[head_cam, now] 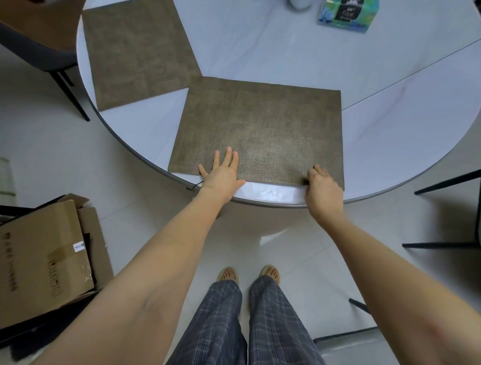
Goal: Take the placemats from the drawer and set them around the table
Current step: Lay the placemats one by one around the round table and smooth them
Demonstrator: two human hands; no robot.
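Two brown woven placemats lie on the round white table (286, 52). The near placemat (263, 130) lies flat at the table's front edge, right before me. My left hand (221, 174) rests flat on its near left corner, fingers spread. My right hand (321, 185) pinches the mat's near right edge between thumb and fingers. The second placemat (138, 54) lies flat at the table's left side, apart from both hands.
A tissue pack (346, 14) and a white object (300, 3) sit at the table's far side. A chair (39, 39) stands at the left, dark chair legs (447, 208) at the right. An open cardboard box (44, 260) sits on the floor at my left.
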